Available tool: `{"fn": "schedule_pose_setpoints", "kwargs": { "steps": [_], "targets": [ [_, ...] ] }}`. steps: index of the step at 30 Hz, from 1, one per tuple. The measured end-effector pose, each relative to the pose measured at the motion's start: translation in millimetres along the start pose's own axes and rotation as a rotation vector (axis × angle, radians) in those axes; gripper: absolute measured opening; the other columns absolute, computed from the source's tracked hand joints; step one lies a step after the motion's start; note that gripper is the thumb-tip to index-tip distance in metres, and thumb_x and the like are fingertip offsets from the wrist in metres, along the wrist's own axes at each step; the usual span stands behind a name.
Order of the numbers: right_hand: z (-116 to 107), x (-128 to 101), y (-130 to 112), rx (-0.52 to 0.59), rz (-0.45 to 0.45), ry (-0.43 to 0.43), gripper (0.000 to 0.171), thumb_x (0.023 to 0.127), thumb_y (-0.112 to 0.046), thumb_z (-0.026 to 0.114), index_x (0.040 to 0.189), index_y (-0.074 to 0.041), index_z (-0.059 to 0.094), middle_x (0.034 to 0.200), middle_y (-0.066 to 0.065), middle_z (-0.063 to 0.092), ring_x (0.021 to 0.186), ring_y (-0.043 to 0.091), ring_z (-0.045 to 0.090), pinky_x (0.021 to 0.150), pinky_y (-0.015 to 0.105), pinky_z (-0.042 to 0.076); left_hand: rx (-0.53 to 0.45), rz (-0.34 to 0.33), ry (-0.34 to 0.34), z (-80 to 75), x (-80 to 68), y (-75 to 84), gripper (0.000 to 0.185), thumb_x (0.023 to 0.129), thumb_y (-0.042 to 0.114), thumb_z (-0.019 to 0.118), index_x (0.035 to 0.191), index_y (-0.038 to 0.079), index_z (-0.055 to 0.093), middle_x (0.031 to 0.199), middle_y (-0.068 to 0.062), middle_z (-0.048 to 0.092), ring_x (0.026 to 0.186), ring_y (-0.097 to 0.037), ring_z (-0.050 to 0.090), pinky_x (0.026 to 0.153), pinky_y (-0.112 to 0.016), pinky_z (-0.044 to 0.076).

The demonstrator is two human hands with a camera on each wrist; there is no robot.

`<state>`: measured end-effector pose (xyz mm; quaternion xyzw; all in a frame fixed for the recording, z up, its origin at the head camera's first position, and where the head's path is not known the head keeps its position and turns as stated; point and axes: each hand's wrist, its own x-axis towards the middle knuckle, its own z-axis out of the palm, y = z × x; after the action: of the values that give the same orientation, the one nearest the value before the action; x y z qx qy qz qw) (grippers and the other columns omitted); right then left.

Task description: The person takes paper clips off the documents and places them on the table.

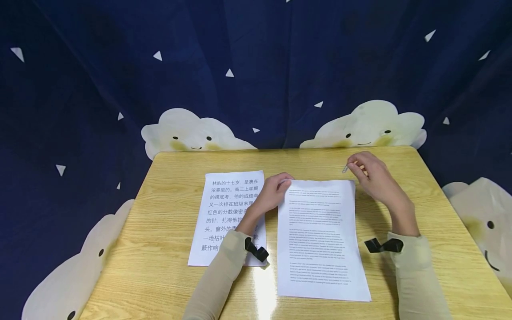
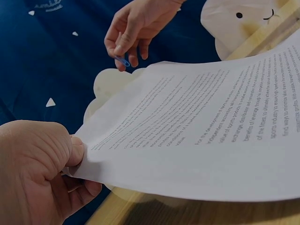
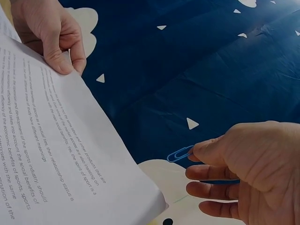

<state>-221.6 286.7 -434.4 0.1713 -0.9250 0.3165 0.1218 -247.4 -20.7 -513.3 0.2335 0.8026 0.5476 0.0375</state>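
Printed sheets of paper with small English text lie in front of me, their far end lifted off the table in the left wrist view. My left hand pinches the far left corner of the paper between thumb and fingers. Beyond the far right corner, my right hand holds a blue paper clip by one end between thumb and forefinger. In the right wrist view the clip is apart from the paper, and the other right-hand fingers are loosely bent. How many sheets are stacked cannot be told.
Another sheet with large Chinese characters lies on the left, partly under my left forearm. The wooden table ends at a dark blue curtain with white clouds and triangles. Black straps hang at both wrists.
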Motion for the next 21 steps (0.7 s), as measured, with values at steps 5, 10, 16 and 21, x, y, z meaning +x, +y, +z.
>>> {"fn": "schedule_pose_setpoints", "kwargs": {
  "steps": [5,10,16,21],
  "targets": [
    [-2.4,-0.8,0.8,-0.003,0.014,0.002,0.017,0.109,-0.013,0.056,0.112,0.001,0.064,0.118,0.020,0.062,0.103,0.035,0.057,0.086,0.054,0.047,0.009,0.010,0.009,-0.1,0.4,0.0,0.023,0.110,0.011,0.052,0.116,0.002,0.072,0.096,-0.012,0.074,0.075,-0.012,0.062,0.075,-0.025,0.048],
    [-4.0,-1.4,2.6,-0.005,0.017,0.009,0.017,0.109,-0.014,0.057,0.113,0.001,0.065,0.118,0.020,0.062,0.102,0.034,0.057,0.086,0.054,0.046,0.013,0.015,0.011,-0.4,0.5,0.4,0.022,0.110,0.010,0.053,0.116,0.001,0.072,0.098,-0.013,0.074,0.077,-0.013,0.063,0.077,-0.026,0.049],
    [-5.3,-2.1,5.4,-0.002,0.023,0.012,0.017,0.109,-0.012,0.057,0.113,0.003,0.065,0.118,0.021,0.062,0.102,0.036,0.056,0.088,0.057,0.047,0.007,0.008,0.014,-0.1,0.6,0.1,0.022,0.110,0.010,0.052,0.116,0.002,0.072,0.099,-0.012,0.075,0.079,-0.013,0.064,0.079,-0.026,0.050],
    [-5.8,-1.2,8.5,-0.013,0.008,0.025,0.016,0.108,-0.010,0.058,0.112,0.004,0.065,0.115,0.021,0.063,0.102,0.037,0.058,0.088,0.058,0.048,0.016,0.006,0.024,0.6,1.3,-1.5,0.022,0.110,0.011,0.053,0.115,0.003,0.073,0.098,-0.011,0.075,0.080,-0.013,0.064,0.081,-0.027,0.050]
  ]
}}
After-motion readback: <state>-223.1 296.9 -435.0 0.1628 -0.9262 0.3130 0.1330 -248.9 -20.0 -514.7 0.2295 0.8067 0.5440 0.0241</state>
